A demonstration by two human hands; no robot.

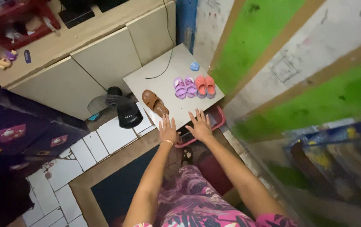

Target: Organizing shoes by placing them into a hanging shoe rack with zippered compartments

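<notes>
Brown is the sandal nearest my hands: it lies alone at the near left part of a low white table, toe toward me. My left hand reaches out with the fingers spread wide, the fingertips just short of the sandal and close to the table's near edge; it holds nothing, and a thin bracelet sits at the wrist. My right hand is stretched out just beside it, fingers also fanned open and empty, over the table's near edge.

Farther back on the table stands a pair of small purple sandals, and touching them on the right a pair of small orange sandals. A little blue round thing lies behind them near the wall, and a black cord runs down from the cupboard onto the table top.

Under the table's near corner a pink basket pokes out. To the left, on the white floor tiles, lie some dark shoes, piled against a beige cupboard. Green and white paint covers the wall on the right.
</notes>
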